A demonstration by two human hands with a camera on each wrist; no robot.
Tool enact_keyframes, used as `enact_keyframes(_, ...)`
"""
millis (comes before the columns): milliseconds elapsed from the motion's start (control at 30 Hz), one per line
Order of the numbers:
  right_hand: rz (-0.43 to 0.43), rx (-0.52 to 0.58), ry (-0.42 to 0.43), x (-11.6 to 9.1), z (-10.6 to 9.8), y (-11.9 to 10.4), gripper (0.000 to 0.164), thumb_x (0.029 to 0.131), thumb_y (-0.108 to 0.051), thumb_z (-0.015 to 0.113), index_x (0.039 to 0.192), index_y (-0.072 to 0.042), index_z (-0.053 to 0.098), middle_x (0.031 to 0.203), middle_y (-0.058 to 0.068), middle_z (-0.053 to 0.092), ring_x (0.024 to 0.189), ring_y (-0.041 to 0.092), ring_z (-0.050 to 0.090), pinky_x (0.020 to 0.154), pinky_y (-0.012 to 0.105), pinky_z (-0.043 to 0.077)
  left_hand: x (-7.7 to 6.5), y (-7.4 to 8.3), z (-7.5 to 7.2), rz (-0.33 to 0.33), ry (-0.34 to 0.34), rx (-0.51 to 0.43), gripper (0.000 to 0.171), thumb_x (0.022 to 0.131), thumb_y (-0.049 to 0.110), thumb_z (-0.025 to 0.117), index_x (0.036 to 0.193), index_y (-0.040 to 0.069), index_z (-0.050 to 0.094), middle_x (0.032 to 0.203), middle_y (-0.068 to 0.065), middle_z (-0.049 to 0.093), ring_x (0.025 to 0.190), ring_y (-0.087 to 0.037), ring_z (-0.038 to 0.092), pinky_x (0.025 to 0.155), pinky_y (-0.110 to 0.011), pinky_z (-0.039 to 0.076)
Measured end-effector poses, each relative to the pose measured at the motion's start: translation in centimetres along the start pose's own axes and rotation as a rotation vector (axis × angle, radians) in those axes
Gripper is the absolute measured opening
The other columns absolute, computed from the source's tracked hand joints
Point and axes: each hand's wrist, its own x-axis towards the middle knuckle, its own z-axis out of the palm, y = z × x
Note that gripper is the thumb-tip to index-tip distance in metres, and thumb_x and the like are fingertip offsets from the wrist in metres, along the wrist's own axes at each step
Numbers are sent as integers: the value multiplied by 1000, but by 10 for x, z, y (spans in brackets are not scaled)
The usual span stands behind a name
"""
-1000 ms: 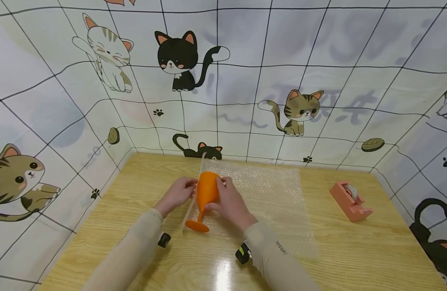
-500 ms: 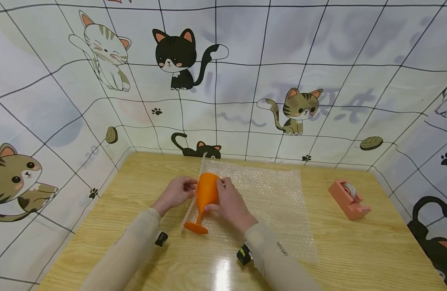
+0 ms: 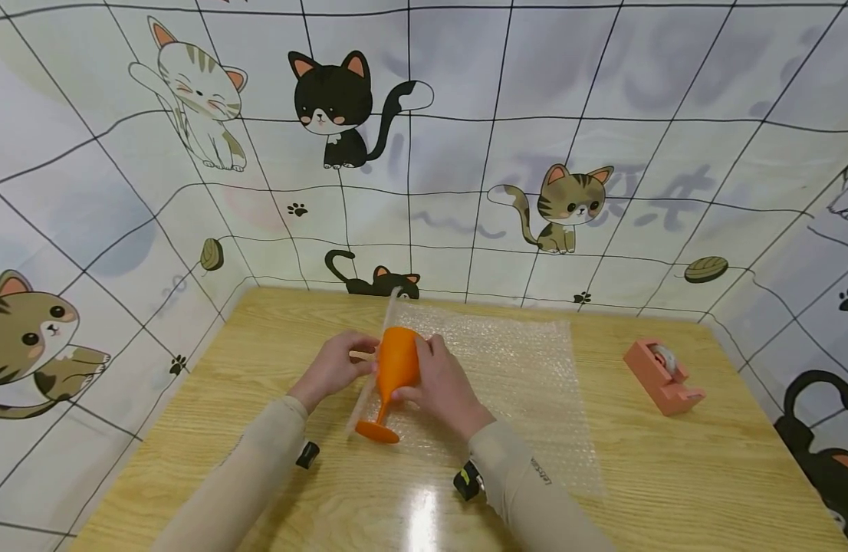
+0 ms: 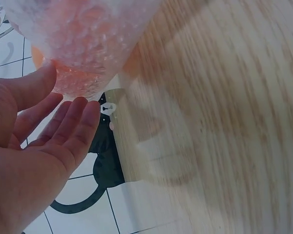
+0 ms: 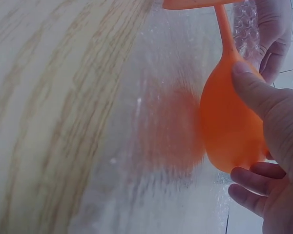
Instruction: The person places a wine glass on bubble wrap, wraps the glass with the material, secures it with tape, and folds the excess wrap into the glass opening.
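An orange goblet [image 3: 397, 360] lies tilted over the left part of a clear bubble wrap sheet [image 3: 514, 383], its round foot toward me. My right hand [image 3: 445, 387] grips the goblet, thumb near where bowl meets stem and fingers round the bowl, as the right wrist view shows. At the goblet's left, my left hand [image 3: 336, 366] holds the raised left edge of the wrap. In the left wrist view the thumb lies against the bubble wrap [image 4: 88, 44] with the fingers [image 4: 80, 114] under its edge, and orange shows through the plastic.
A pink tape dispenser [image 3: 664, 377] with a roll of tape stands at the right of the wooden table [image 3: 672, 491]. Walls covered in cat-print cloth [image 3: 458, 153] close off the back and both sides.
The goblet and my right hand have shifted slightly right. The wrap's raised left edge leans a little further over toward the goblet, with my left hand following it. The tape dispenser stays put.
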Motion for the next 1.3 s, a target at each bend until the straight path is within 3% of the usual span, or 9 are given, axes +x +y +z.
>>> enact_keyframes(200, 33, -16, -43, 0, -4, 2, 110, 75, -55, 88, 152, 8, 40, 119, 19, 51, 89, 24, 56, 84, 37, 56, 1, 2, 4, 14, -12, -23, 40, 91, -2, 76, 130, -1, 66, 136, -17, 63, 125, -37, 60, 101, -44, 55)
enact_keyframes(400, 31, -24, -57, -1, -6, 7, 110, 75, -57, 87, 152, 7, 41, 117, 16, 51, 89, 23, 56, 84, 37, 56, 2, 2, 8, 28, -30, -31, 39, 92, 2, 76, 130, 1, 66, 152, -14, 53, 135, -36, 54, 104, -45, 53)
enact_keyframes(667, 36, -55, -86, -5, -11, 12, 107, 76, -58, 85, 150, 7, 43, 120, 19, 55, 90, 25, 60, 87, 39, 59, 1, 5, 13, 71, -65, -51, 42, 93, 0, 74, 133, -1, 62, 158, -13, 48, 140, -37, 50, 106, -47, 51)
enact_keyframes(767, 39, -33, -91, -6, -12, 13, 107, 77, -57, 85, 151, 7, 41, 123, 20, 55, 93, 27, 62, 90, 40, 59, 1, 8, 15, 57, -69, -59, 42, 93, 0, 74, 133, 0, 61, 158, -12, 47, 139, -35, 51, 107, -46, 51)
enact_keyframes(1000, 61, 136, -135, -6, -7, 19, 111, 80, -51, 85, 162, -4, 26, 141, 21, 47, 110, 34, 64, 99, 46, 56, 1, 8, 11, 47, -70, -93, 46, 92, -2, 74, 135, 1, 56, 153, -17, 50, 136, -39, 54, 107, -49, 50)
enact_keyframes(1300, 56, 134, -187, -2, -9, 18, 111, 84, -51, 81, 165, -6, 19, 159, 19, 38, 132, 39, 55, 110, 50, 47, 0, 6, 6, -29, -85, -115, 60, 94, 0, 73, 148, 6, 47, 154, -21, 47, 132, -42, 57, 105, -50, 51)
